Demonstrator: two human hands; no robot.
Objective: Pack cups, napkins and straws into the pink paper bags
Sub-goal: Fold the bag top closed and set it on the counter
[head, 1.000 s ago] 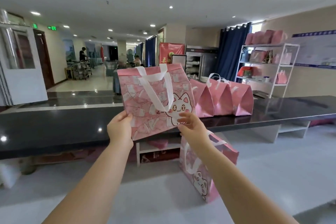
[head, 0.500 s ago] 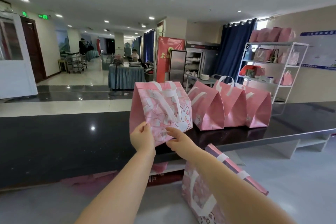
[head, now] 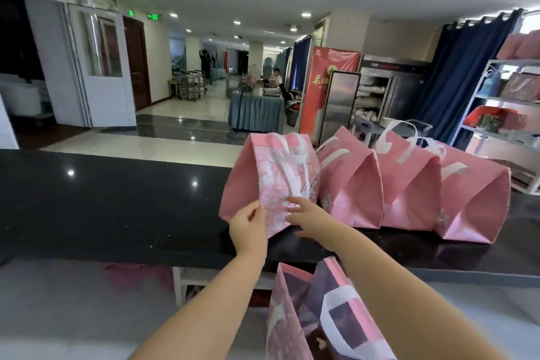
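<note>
Pink bag (head: 271, 172), inside unseen — left hand (head: 248, 225) pinches base, right hand (head: 306, 218) touches.

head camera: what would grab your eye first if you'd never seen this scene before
A row of pink bags with white handles lines the black counter at centre right. The left hand grips the lower corner of the leftmost bag, while the right hand touches its front with fingers stretched out. Another pink bag gapes open in the near foreground, below the counter's edge.
</note>
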